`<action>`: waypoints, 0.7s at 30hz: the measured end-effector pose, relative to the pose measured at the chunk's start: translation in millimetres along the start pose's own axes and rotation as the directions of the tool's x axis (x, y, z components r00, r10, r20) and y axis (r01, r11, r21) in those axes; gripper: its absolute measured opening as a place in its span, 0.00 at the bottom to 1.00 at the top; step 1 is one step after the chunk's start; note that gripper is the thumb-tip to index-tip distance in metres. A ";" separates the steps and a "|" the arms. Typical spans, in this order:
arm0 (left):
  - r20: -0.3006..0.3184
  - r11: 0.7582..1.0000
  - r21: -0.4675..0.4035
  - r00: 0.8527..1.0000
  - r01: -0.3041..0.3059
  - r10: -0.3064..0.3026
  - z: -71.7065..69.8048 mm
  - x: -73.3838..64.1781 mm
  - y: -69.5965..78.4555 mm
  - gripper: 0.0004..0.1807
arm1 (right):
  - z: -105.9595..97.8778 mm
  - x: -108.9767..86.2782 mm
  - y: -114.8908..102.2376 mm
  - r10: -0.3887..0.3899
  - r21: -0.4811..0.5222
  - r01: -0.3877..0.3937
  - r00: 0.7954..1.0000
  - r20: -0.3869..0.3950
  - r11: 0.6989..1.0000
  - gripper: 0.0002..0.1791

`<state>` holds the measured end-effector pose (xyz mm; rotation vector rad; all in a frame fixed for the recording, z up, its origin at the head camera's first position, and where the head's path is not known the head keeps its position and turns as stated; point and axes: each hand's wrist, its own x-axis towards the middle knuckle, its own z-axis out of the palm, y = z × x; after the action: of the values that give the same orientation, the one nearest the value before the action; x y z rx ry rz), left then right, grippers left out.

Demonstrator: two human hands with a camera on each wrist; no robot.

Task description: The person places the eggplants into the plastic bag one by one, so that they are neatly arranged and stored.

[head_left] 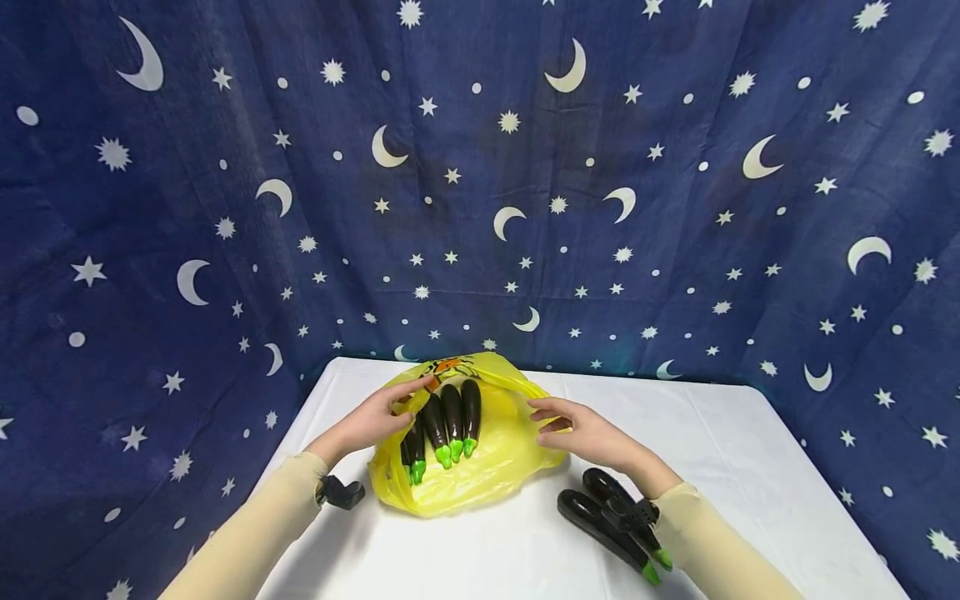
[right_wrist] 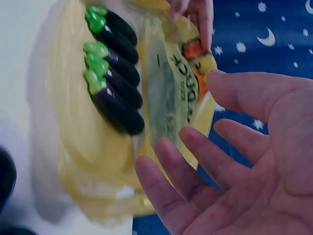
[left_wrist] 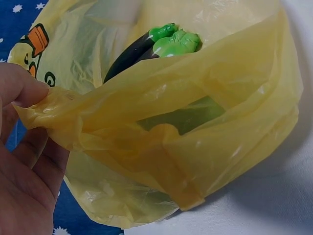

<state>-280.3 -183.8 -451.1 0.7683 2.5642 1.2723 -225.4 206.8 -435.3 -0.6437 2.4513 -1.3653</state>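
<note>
A yellow plastic bag (head_left: 495, 467) lies with its mouth spread toward me. Inside it several dark eggplants (head_left: 452, 412) rest side by side, green stem ends facing me. At the bag's left rim my left hand (head_left: 378, 417) pinches a fold of the plastic between thumb and fingers, plainest in the left wrist view. Beside the right rim is my right hand (head_left: 581, 429), its fingers spread and slightly bent with nothing between them in the right wrist view. Two more eggplants (head_left: 592, 521) lie on the table below my right forearm, partly covered by the wrist camera.
The table (head_left: 450, 558) has a white cover. Behind it and at the left hangs a dark blue curtain (head_left: 465, 192) with moons and stars. A black wrist camera (head_left: 341, 493) sits on my left wrist. Orange and black print (right_wrist: 193, 73) marks the bag's far side.
</note>
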 end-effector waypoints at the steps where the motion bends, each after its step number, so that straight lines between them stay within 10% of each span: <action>1: 0.001 1.000 0.000 1.000 -0.004 0.004 0.0 0.1 0.0 0.39 | -4.1 -3.2 1.7 -0.001 -0.004 0.001 1.000 -0.001 1.000 0.31; 21: 0.000 1.000 0.002 1.000 -0.005 0.005 1.1 0.0 0.7 0.38 | -41.8 -52.2 44.1 0.142 -0.036 -0.144 0.989 -0.035 0.989 0.37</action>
<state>-279.7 -182.7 -451.2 0.7753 2.5652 1.2710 -209.1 283.7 -450.3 -0.4475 2.5009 -1.2862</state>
